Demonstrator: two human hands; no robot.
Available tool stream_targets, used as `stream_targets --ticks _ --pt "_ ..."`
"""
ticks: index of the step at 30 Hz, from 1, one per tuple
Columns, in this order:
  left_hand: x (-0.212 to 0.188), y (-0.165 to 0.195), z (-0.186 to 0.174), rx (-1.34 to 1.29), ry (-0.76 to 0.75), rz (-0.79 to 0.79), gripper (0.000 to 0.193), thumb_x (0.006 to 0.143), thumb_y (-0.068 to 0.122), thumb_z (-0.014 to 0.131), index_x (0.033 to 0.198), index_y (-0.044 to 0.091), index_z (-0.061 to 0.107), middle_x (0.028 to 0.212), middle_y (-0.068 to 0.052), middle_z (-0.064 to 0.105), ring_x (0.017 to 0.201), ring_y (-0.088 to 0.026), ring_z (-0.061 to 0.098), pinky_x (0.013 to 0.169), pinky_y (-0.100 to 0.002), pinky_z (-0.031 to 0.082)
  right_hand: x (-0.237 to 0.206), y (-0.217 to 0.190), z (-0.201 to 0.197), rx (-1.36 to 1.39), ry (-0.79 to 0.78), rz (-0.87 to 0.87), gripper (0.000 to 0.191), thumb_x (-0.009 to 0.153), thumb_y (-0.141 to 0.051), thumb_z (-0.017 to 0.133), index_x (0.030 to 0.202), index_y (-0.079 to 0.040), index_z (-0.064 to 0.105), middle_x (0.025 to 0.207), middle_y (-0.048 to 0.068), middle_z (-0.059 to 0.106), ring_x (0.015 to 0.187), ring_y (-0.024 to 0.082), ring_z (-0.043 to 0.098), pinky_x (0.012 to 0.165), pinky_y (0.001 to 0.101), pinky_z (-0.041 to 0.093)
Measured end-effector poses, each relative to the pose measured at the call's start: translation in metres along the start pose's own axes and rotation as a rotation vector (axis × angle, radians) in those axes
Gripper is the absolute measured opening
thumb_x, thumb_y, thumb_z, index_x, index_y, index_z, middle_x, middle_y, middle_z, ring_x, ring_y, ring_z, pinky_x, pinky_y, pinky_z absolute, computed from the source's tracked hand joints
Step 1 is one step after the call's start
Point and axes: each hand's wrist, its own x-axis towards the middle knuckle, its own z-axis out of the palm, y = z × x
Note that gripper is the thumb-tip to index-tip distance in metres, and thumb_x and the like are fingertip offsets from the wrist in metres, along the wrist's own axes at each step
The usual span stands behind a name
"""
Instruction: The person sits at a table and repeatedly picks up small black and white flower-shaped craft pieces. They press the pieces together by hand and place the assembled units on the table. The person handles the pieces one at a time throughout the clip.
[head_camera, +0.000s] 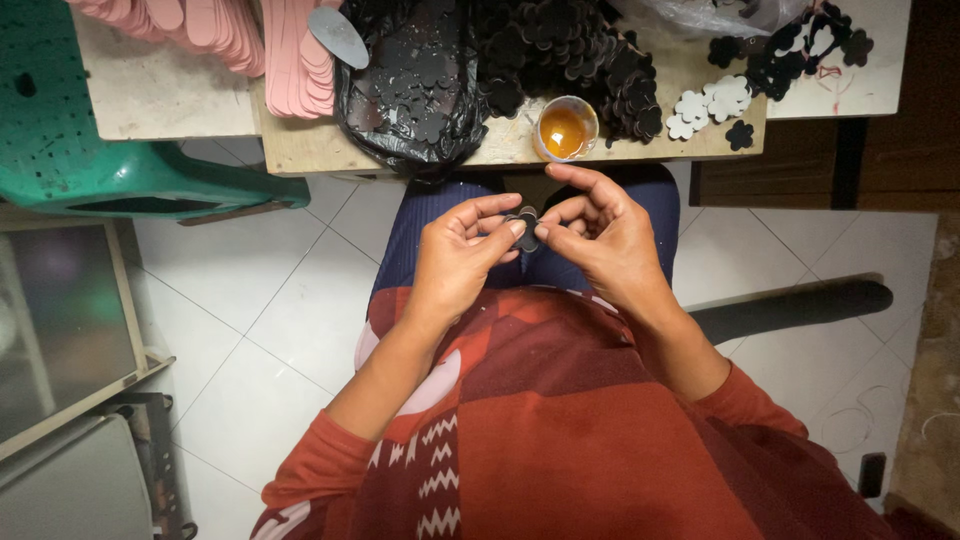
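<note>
The counter (300, 150) carries everything else: a black bag (410, 90) of dark cutouts at its near edge, pink strips (290, 50) left of the bag, a small cup (565, 128) of amber glue right of it. Below the cup, over the lap, the left hand (455, 255) and right hand (605, 235) meet. Both sets of fingers pinch one dark flower (526, 226) between them, equally close; it has no long axis.

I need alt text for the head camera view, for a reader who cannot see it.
Seen from above, a seated person's left hand and right hand pinch a small dark flower-shaped piece together over the lap. Ahead, a workbench holds a heap of dark flower cutouts, white ones, and an amber-filled cup.
</note>
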Motion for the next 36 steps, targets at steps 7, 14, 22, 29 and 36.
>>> stream_targets --ticks 7,14,22,29,36 --pt "0.002 -0.011 -0.005 -0.068 0.103 0.127 0.032 0.095 0.015 0.071 0.124 0.002 0.069 0.098 -0.003 0.075 0.083 -0.007 0.071 0.073 -0.022 0.060 0.000 0.008 -0.003 0.041 0.007 -0.018 0.059 0.088 0.009 0.072 0.144 0.001 0.054 0.095 0.003 0.071 0.079 0.002 0.062 0.073 0.0158 0.050" --pt "0.003 -0.007 -0.020 0.047 0.243 0.247 0.022 0.108 0.015 0.063 0.118 -0.003 0.072 0.107 -0.007 0.074 0.082 -0.007 0.063 0.069 -0.021 0.056 0.001 0.009 -0.008 0.087 -0.007 -0.011 0.059 0.089 0.010 0.071 0.145 0.002 0.054 0.097 0.006 0.071 0.084 0.005 0.065 0.079 0.0177 0.053" --pt "-0.004 -0.013 0.002 -0.117 -0.019 0.149 0.042 0.092 -0.003 0.073 0.132 -0.002 0.061 0.101 -0.008 0.073 0.090 -0.008 0.069 0.080 -0.020 0.057 -0.002 0.007 -0.005 0.118 -0.040 -0.019 0.059 0.089 0.009 0.072 0.145 0.002 0.053 0.097 0.006 0.071 0.087 0.007 0.066 0.081 0.0199 0.054" --pt "-0.006 -0.011 0.003 -0.065 -0.024 0.103 0.037 0.092 -0.002 0.073 0.128 -0.003 0.063 0.098 -0.006 0.074 0.087 -0.008 0.070 0.077 -0.020 0.056 -0.004 0.002 -0.001 0.141 -0.047 0.019 0.063 0.088 0.007 0.072 0.146 0.000 0.050 0.101 0.004 0.071 0.091 0.008 0.068 0.085 0.0214 0.056" --pt "-0.007 -0.006 0.004 -0.027 -0.055 0.096 0.036 0.092 -0.002 0.074 0.126 -0.003 0.064 0.095 -0.005 0.073 0.086 -0.007 0.070 0.077 -0.020 0.056 0.000 0.011 0.000 0.205 -0.029 0.037 0.056 0.092 0.004 0.071 0.145 0.003 0.052 0.096 0.006 0.072 0.087 0.009 0.068 0.082 0.0232 0.055"
